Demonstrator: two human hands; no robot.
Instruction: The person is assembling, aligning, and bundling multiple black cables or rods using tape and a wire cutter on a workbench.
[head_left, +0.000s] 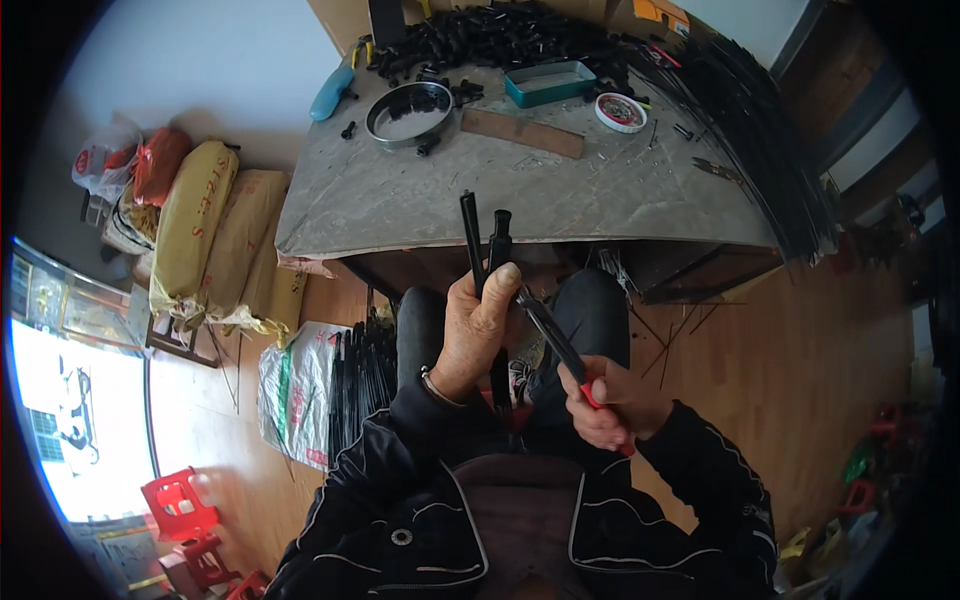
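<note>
My left hand (475, 325) is closed round slim black rods, held upright in front of the table's near edge. One thin rod (470, 225) leans to the left, and a thicker black piece with a capped end (500, 228) stands beside it. My right hand (610, 400) grips a tool with black-and-red handles that looks like pliers (556, 338). The tool slants up to the left, its tip close beside my left thumb. Whether the tip touches the rods I cannot tell. Below my left hand, a black length (500, 380) runs down between my knees.
On the grey table (380, 205) are a heap of black parts (500, 40), a round metal dish (410, 112), a green tray (550, 85), a brown strip (522, 133), a round tin (620, 112) and long black rods (745, 120). Sacks (200, 220) and more rods (360, 375) lie left.
</note>
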